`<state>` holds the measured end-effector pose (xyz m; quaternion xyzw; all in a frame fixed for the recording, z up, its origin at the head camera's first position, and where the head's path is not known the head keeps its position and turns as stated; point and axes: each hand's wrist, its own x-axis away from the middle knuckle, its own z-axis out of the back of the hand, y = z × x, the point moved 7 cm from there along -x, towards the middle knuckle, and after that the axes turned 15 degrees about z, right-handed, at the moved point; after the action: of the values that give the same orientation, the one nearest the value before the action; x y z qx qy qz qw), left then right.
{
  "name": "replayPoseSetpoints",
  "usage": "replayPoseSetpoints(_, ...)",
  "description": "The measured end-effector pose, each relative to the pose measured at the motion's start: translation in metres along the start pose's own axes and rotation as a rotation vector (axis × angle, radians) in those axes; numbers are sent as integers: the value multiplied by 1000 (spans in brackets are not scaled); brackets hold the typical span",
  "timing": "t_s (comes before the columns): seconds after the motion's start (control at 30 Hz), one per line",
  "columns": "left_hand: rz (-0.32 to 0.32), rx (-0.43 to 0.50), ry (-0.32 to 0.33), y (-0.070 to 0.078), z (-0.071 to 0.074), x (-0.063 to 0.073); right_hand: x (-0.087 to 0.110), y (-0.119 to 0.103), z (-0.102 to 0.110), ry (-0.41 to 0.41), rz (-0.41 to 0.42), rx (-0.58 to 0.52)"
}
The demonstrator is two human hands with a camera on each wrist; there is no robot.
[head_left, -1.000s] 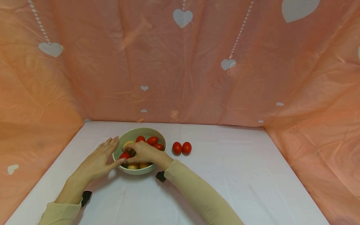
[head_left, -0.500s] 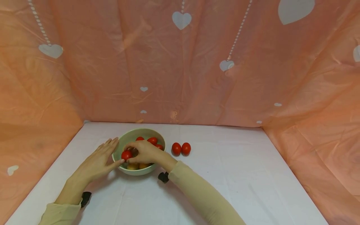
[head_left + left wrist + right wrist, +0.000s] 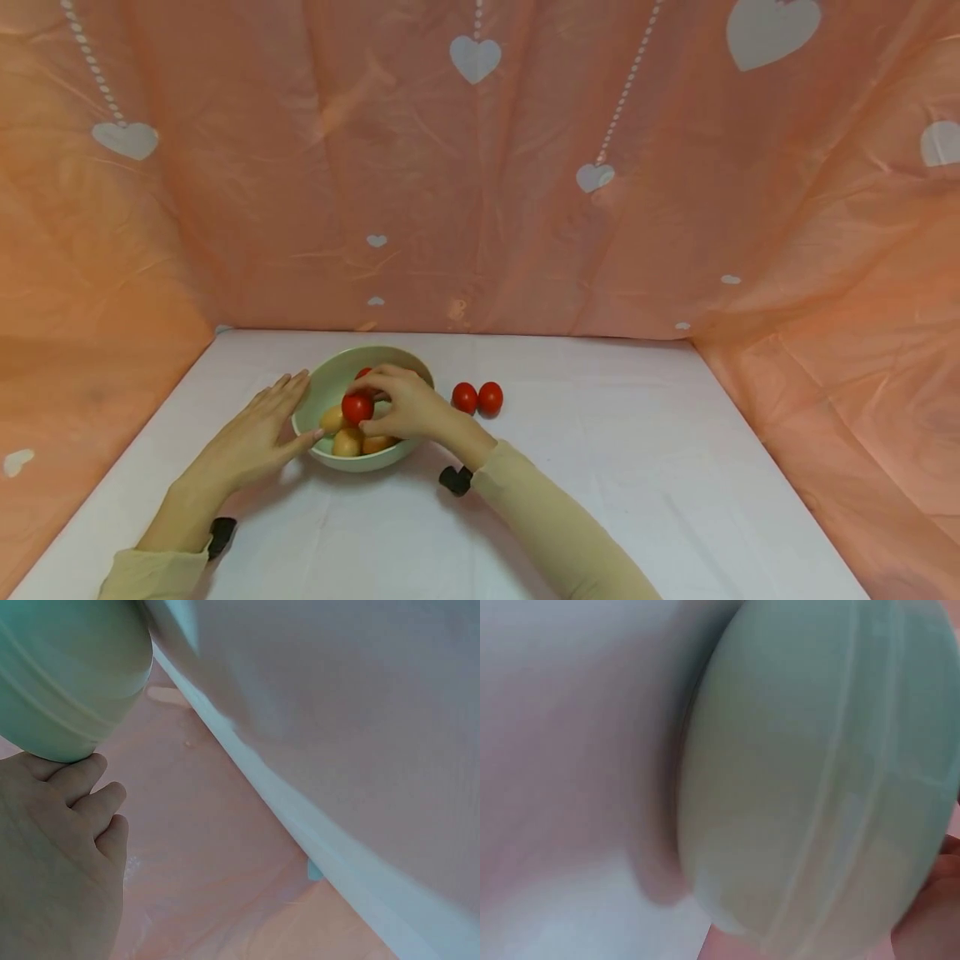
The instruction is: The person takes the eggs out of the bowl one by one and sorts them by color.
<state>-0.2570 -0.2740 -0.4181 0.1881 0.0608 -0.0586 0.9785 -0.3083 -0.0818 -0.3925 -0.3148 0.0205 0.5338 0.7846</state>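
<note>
A pale green bowl [image 3: 321,382] stands on the white tabletop, left of the middle in the head view. My right hand [image 3: 408,408] reaches over its near right side and pinches a red cherry tomato [image 3: 357,407] between thumb and fingers. Beneath that tomato lie several smooth, yellow-brown rounded pieces [image 3: 347,442]. Part of another red tomato [image 3: 363,372] shows behind the right hand, which hides the rest of the bowl's right side. My left hand [image 3: 251,442] touches the bowl's left side with straight fingers, its thumb at the rim; the left wrist view shows fingertips [image 3: 94,763] against the outer wall.
Two more red tomatoes [image 3: 477,399] lie side by side on the white tabletop [image 3: 600,467], just right of the bowl. An orange-pink curtain [image 3: 480,208] with white hearts closes off the back and both sides.
My right hand has drawn back slightly to the right, bringing the pinched tomato from the bowl's left side toward its middle. Yellow-brown pieces there are uncovered. The left hand stays at the bowl.
</note>
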Motion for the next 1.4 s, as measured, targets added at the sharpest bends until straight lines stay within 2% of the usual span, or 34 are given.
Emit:
replayPoseSetpoints(0.5,-10,-2,11,1,-1,1,47,8,35,330,105,-194)
replayPoseSetpoints(0.77,-8,0,-9,1,-2,0,79,21,58,471,101,-163)
replayPoseSetpoints(0.93,-8,-8,-4,1,-1,0,97,34,67,522,81,-153)
replayPoseSetpoints(1.23,0,0,-21,1,-1,0,120,56,88,581,-24,-148)
replayPoseSetpoints(1.4,7,5,-26,1,-1,0,132,66,101,625,-37,-141)
